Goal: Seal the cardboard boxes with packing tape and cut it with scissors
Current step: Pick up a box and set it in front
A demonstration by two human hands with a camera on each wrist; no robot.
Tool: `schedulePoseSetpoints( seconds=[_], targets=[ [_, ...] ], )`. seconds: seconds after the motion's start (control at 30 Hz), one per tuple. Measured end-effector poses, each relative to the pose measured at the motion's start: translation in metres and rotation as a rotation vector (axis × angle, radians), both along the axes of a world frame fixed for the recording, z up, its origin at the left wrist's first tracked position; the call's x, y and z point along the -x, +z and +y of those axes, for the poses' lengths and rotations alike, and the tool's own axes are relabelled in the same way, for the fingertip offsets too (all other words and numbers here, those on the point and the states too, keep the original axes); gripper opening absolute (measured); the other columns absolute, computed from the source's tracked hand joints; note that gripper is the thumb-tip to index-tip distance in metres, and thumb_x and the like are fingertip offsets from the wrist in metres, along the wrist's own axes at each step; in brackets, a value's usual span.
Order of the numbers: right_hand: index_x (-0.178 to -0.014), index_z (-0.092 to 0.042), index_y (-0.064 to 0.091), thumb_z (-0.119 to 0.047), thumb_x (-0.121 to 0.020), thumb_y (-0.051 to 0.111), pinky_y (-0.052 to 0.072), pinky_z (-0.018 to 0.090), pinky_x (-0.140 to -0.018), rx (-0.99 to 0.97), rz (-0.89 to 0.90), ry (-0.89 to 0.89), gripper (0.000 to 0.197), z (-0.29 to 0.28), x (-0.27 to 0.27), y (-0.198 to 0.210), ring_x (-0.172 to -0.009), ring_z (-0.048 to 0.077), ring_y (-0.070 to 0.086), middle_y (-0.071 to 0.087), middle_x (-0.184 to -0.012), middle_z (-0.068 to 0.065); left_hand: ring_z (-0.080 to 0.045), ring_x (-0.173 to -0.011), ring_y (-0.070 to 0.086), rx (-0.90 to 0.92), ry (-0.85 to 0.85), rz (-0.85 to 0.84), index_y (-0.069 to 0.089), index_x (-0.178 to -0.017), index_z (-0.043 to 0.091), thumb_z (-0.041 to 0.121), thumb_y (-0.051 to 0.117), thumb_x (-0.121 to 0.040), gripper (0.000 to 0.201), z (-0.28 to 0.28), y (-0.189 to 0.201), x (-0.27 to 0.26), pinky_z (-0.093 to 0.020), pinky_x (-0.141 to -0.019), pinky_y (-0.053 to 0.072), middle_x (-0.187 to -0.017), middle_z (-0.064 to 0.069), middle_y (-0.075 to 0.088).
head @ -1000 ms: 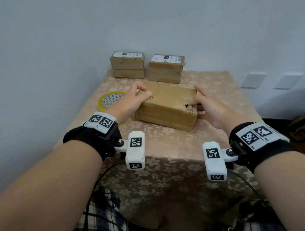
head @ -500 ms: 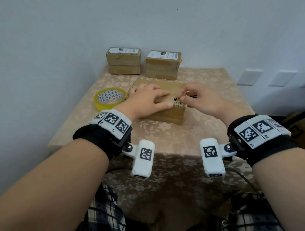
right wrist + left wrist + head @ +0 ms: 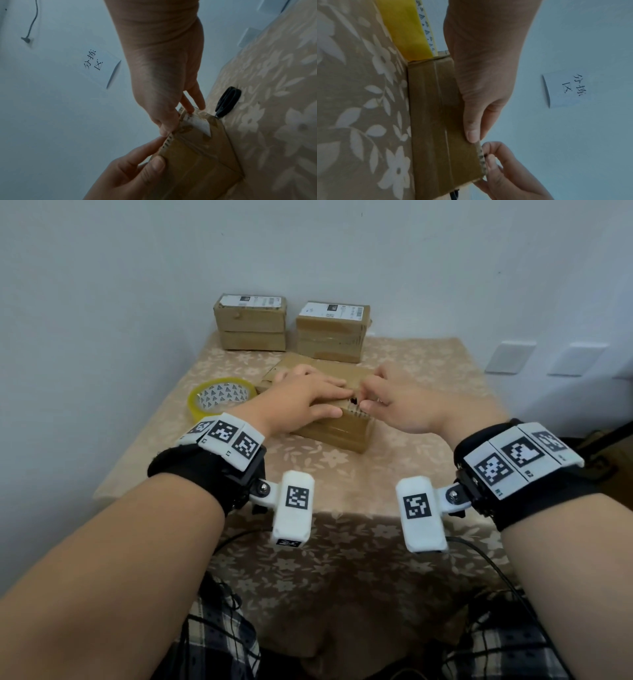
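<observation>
Fingers (image 3: 322, 397) of the left hand (image 3: 298, 405) lie almost straight and flat on the top of the near cardboard box (image 3: 337, 431). They press the top down and do not curl around anything; the thumb tip touches the front upper edge, as the left wrist view shows. To the left of this hand, the roll of packing tape (image 3: 219, 397) lies flat on the table (image 3: 342, 481), just beside the box and not touched.

At the middle, the box stands on the flowered cloth, and its right end shows the raw corrugated edge (image 3: 167, 142). The right hand (image 3: 400, 405) is at this edge. Its thumb and first finger are bent and seem to pinch the edge of the flap, while the other fingers are loosely spread. The scissors (image 3: 228, 102) lie on the table behind the right end of the box, apart from both hands. Two more boxes (image 3: 251, 325) stand at the far side, near the wall.

I judge that the step in hand is closing and flattening the flaps, before any tape. The next move probably needs one hand to hold the flaps shut while the other reaches for the roll and finds its free end.
</observation>
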State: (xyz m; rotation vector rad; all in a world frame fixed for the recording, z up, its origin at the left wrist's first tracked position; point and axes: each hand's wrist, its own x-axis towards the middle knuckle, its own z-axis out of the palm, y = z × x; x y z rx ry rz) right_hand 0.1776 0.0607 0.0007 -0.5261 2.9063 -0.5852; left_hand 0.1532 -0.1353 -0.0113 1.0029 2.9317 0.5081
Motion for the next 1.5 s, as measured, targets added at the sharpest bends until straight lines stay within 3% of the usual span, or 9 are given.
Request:
schedulePoseSetpoints(
  seconds=[0.37, 0.47, 0.63, 0.9, 1.07, 1.2, 1.3, 1.4, 1.5],
  targets=[
    [-0.113, -0.021, 0.056, -0.030, -0.094, 0.057, 0.031, 0.001, -0.073, 0.403, -0.027, -0.046, 0.021, 0.011, 0.001, -0.016, -0.110, 0.015, 0.046, 0.048, -0.124, -0.002, -0.020, -0.121, 0.028, 0.015, 0.189, -0.086, 0.052, -0.111, 0.029, 0.040, 0.034, -0.100, 0.025, 0.031, 0.005, -0.013, -0.035, -0.099, 0.018, -0.127, 0.003, 0.038],
    [-0.113, -0.019, 0.058, -0.030, -0.095, 0.055, 0.027, 0.006, -0.088, 0.504, -0.047, -0.065, 0.021, 0.014, 0.003, -0.021, -0.132, 0.007, 0.031, 0.046, -0.137, 0.003, -0.017, -0.117, 0.029, -0.029, 0.151, -0.130, 0.050, -0.103, 0.030, 0.037, 0.038, -0.099, 0.015, 0.029, 0.004, -0.012, -0.033, -0.096, 0.019, -0.119, 0.006, 0.037],
    [-0.096, -0.022, 0.055, -0.029, -0.095, 0.055, 0.035, 0.017, -0.075, 0.549, -0.010, -0.130, 0.008, 0.006, 0.009, -0.026, -0.084, 0.007, 0.047, 0.048, -0.103, -0.001, -0.012, -0.108, 0.032, -0.227, 0.076, -0.168, 0.052, -0.094, 0.027, 0.033, 0.047, -0.097, 0.009, 0.021, 0.002, -0.012, -0.041, -0.105, 0.027, -0.108, 0.008, 0.040],
    [-0.092, -0.017, 0.054, -0.036, -0.084, 0.069, 0.040, 0.024, -0.084, 0.513, 0.065, -0.291, 0.025, 0.003, 0.010, -0.026, -0.094, 0.014, 0.047, 0.040, -0.110, 0.006, -0.012, -0.130, 0.022, -0.172, 0.141, -0.100, 0.054, -0.089, 0.033, 0.038, 0.052, -0.093, 0.008, 0.014, 0.001, -0.014, -0.030, -0.097, 0.009, -0.132, 0.013, 0.039],
    [-0.096, -0.019, 0.050, -0.046, -0.082, 0.067, 0.035, 0.026, -0.074, 0.377, 0.048, -0.312, 0.035, 0.001, 0.002, -0.026, -0.093, 0.017, 0.046, 0.040, -0.113, 0.005, -0.019, -0.129, 0.024, -0.074, 0.236, -0.045, 0.050, -0.108, 0.027, 0.050, 0.055, -0.087, 0.031, 0.007, 0.002, -0.016, -0.037, -0.102, 0.018, -0.132, 0.001, 0.033],
    [-0.084, -0.028, 0.043, -0.056, -0.078, 0.065, 0.034, 0.026, -0.063, 0.367, 0.037, -0.329, 0.036, -0.001, 0.001, -0.026, -0.089, 0.019, 0.051, 0.053, -0.112, 0.009, -0.023, -0.115, 0.043, -0.089, 0.415, -0.153, 0.035, -0.127, 0.015, 0.063, 0.058, -0.079, 0.072, 0.003, 0.002, -0.018, -0.032, -0.083, 0.037, -0.127, -0.007, 0.036],
    [-0.084, -0.026, 0.043, -0.055, -0.078, 0.066, 0.035, 0.027, -0.060, 0.353, 0.044, -0.382, 0.037, -0.007, 0.000, -0.025, -0.087, 0.019, 0.052, 0.055, -0.106, 0.005, -0.013, -0.078, 0.060, -0.387, 0.441, -0.379, 0.035, -0.115, 0.012, 0.048, 0.063, -0.084, 0.055, 0.005, -0.001, -0.020, -0.025, -0.060, 0.055, -0.102, 0.000, 0.051],
    [-0.092, -0.020, 0.044, -0.056, -0.081, 0.063, 0.034, 0.031, -0.064, 0.279, 0.093, -0.456, 0.042, -0.016, -0.001, -0.023, -0.088, 0.020, 0.051, 0.051, -0.086, -0.004, -0.022, -0.081, 0.063, -0.564, 0.427, -0.419, 0.038, -0.101, 0.013, 0.044, 0.064, -0.086, 0.043, 0.006, -0.005, -0.020, -0.036, -0.075, 0.058, -0.093, -0.004, 0.056],
    [-0.097, -0.021, 0.042, -0.065, -0.082, 0.053, 0.032, 0.035, -0.077, 0.155, 0.127, -0.510, 0.048, -0.022, 0.002, -0.023, -0.106, 0.027, 0.044, 0.050, -0.098, 0.002, -0.020, -0.090, 0.058, -0.563, 0.359, -0.438, 0.043, -0.109, 0.015, 0.050, 0.071, -0.077, 0.055, 0.005, -0.007, -0.019, -0.041, -0.086, 0.053, -0.092, 0.001, 0.053]
  ],
)
